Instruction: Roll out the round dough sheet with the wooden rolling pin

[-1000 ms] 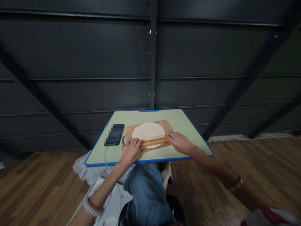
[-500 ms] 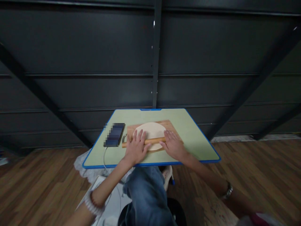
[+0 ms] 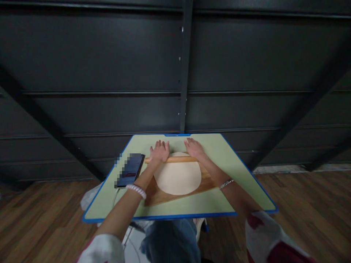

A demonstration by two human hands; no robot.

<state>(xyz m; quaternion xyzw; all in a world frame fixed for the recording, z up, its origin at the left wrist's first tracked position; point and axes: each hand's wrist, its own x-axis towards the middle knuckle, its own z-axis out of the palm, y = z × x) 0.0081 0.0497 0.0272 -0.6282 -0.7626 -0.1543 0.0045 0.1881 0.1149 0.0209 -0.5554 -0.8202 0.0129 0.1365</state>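
Observation:
A pale, round sheet of dough (image 3: pixel 178 179) lies flat on a wooden cutting board (image 3: pixel 155 197). Across its far part runs a wooden rolling pin (image 3: pixel 181 159). My left hand (image 3: pixel 159 151) rests palm down over the pin's left part, its fingers stretched forward past it. Over the right end lies my right hand (image 3: pixel 194 148), also flat, with fingers extended beyond the pin; that end is hidden beneath hand and wrist. Neither hand's fingers wrap around the wood.
A phone (image 3: pixel 130 170), partly blurred out, lies left of the board with a cable attached. The small green table (image 3: pixel 233 171) has a blue edge. Behind it stands a dark panelled wall (image 3: pixel 123 54). Below are my legs (image 3: pixel 171 241) and a wooden floor (image 3: pixel 301 212).
Both hands and the rolling pin have moved forward, away from me, from the dough's near half to its far part. More of the dough's near side shows. The camera view has shifted too.

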